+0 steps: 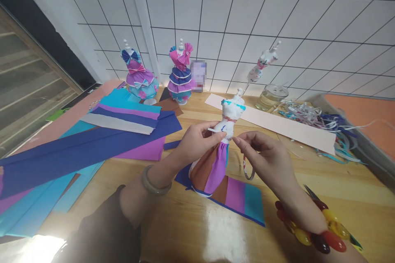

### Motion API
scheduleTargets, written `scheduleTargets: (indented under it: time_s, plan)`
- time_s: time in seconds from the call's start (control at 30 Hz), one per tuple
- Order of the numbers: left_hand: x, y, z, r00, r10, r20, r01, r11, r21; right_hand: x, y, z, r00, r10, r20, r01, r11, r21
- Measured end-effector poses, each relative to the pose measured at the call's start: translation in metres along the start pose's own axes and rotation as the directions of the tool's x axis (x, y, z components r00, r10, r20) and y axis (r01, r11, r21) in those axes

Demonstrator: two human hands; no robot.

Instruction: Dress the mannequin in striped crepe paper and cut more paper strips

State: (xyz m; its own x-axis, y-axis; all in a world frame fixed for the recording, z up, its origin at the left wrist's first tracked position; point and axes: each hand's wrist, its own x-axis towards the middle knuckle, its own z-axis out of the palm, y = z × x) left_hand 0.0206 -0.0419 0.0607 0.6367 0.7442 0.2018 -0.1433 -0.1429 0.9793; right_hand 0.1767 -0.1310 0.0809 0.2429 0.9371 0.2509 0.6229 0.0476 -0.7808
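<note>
A small white dress-form mannequin [232, 110] stands slightly tilted on the wooden table, with blue and red smears on its torso. From its hips hangs a crepe paper skirt [217, 168] with brown, purple and blue panels and a dark blue hem. My left hand [200, 139] is closed around the hips, its thumb pressing on the front near a short white strip end [212, 130]. Close beside the hips on the other side, my right hand [262, 148] is pinched shut. Below it hangs a curved narrow ribbon [248, 169]; its upper end is hidden by the fingers.
Crepe paper sheets [77, 148] cover the left side; a striped piece [243, 197] lies beside the skirt. Two dressed mannequins [140, 72] and a bare one [262, 63] stand behind. A glass jar [271, 96], ribbon scraps [302, 113] and scissors [311, 192] are at right.
</note>
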Motion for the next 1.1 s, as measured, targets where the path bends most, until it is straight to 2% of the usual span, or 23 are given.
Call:
scheduleTargets:
  time_s: [0.2,0.43,0.63,0.8,1.1]
  plan:
    - [0.000,-0.001,0.000,1.000,-0.011,-0.021,0.011,1.000,-0.003,0.000,-0.003,-0.001,0.995,-0.087,-0.049,0.082,0.993,-0.080]
    - [0.001,0.003,0.001,0.998,-0.040,-0.042,0.039,0.999,-0.012,0.002,0.006,0.000,0.998,0.058,0.020,-0.059,0.996,0.073]
    - [0.000,0.006,0.002,0.997,-0.059,-0.049,0.058,0.998,-0.013,0.005,0.004,-0.001,0.989,0.127,0.078,-0.138,0.978,0.156]
    - [0.000,0.005,0.000,0.999,-0.048,-0.007,0.048,0.998,-0.041,0.007,0.004,-0.003,0.990,0.104,0.096,-0.121,0.973,0.194]
    - [0.001,0.007,-0.003,0.994,-0.106,0.036,0.109,0.989,-0.099,0.012,0.010,-0.006,0.985,0.096,0.143,-0.131,0.954,0.268]
